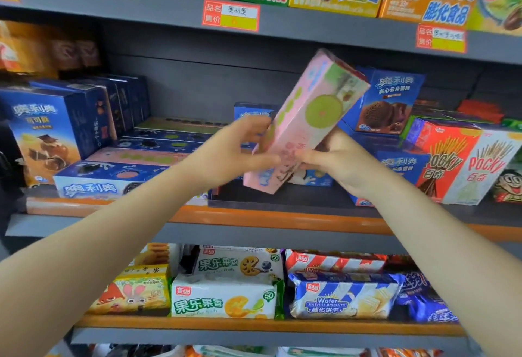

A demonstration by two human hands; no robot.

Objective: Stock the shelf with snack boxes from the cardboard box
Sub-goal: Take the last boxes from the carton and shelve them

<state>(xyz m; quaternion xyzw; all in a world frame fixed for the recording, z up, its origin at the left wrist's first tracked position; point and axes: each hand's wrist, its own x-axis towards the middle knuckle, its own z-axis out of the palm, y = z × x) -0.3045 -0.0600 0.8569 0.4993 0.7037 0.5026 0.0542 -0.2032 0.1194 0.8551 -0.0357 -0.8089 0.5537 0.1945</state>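
Observation:
A long pink snack box (308,119) with green circles is held tilted in front of the middle shelf (254,215), its top end leaning up and to the right. My left hand (240,150) grips its lower left side, thumb across the front. My right hand (336,159) grips its lower right side from underneath. Behind and left of it, similar long boxes, blue and pink (147,156), lie flat in a stack on the shelf. The cardboard box is out of view.
Blue cookie boxes stand at the left (48,130) and behind the pink box (389,102). Pocky boxes (463,159) stand at the right. A dark gap of shelf floor lies below the held box. The lower shelf holds biscuit packs (226,297).

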